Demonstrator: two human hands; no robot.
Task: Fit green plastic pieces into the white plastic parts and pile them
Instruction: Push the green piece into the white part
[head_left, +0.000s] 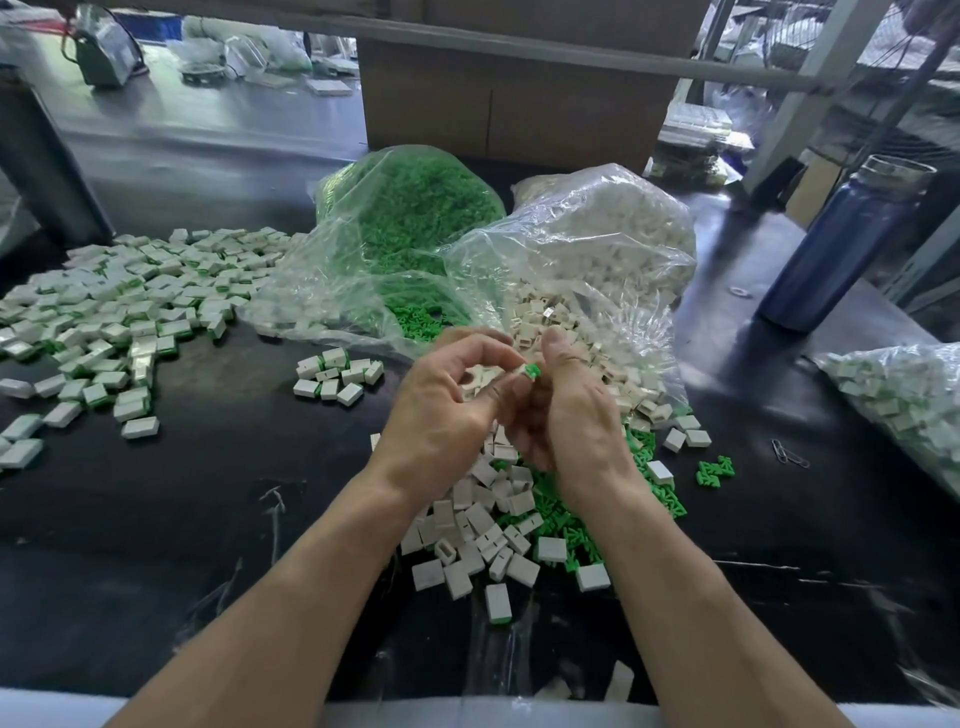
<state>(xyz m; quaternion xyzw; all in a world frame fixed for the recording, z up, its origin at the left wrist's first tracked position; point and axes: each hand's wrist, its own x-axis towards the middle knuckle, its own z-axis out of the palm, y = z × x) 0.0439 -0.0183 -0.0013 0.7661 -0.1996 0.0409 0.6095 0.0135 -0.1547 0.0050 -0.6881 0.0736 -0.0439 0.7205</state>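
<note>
Nearest on the dark tabletop (156, 519) lies a loose heap of white parts (467, 540) mixed with green pieces (561, 514), right under the wrists. Above it the two hands meet. The left hand (441, 410) has its fingers curled round a white part (519, 371), pinching it at the tips. The right hand (566, 410) has its thumb and fingers closed on a green piece (531, 370), which sits at the mouth of that part and looks partly seated.

To do this step well, I would keep the part steady in the left hand, line the green piece square with the opening, and push straight with the thumb until flush; a skewed push would likely jam.

Further left, a broad pile (119, 306) of fitted parts spreads out, with a small cluster (337, 376) nearer the hands. Behind the hands stand an open green bag (410, 218) and a white bag (602, 234). A blue bottle (841, 244) stands far right.
</note>
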